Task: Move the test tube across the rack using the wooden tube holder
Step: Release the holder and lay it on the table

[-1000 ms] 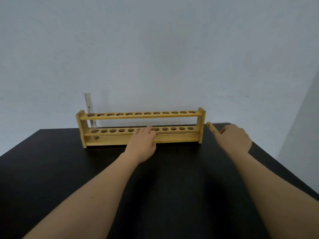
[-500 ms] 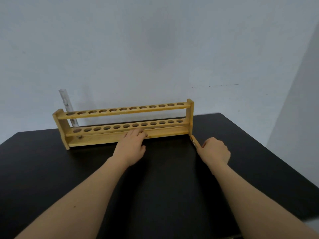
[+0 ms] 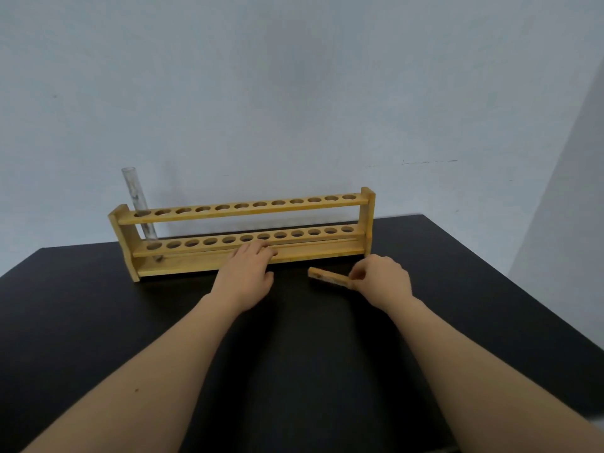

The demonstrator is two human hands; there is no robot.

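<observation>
**With the tube at the rack's far left, holder held near the front rail**

Head view only. While the left hand (image 3: 243, 273) lies palm down on the table (image 3: 98, 322), its fingers reach forward, loosely extended, and rest on the front rail of the rack (image 3: 248, 237) about midway along; they grip nothing. The right hand (image 3: 382, 277) is curled, thumb and fingers pinched around one end of the holder (image 3: 328, 276). The holder points left, toward the left hand, with its free end in front of the rack and apart from it. Whether it touches the table cannot be told.

The tube (image 3: 139, 204) stands in the leftmost hole of the rack, passing through both the upper and lower shelves and tilted slightly, top leaning left. All other holes are vacant. The rack sits near the table's back edge, close to the wall (image 3: 294, 93). Both forearms are bare.
</observation>
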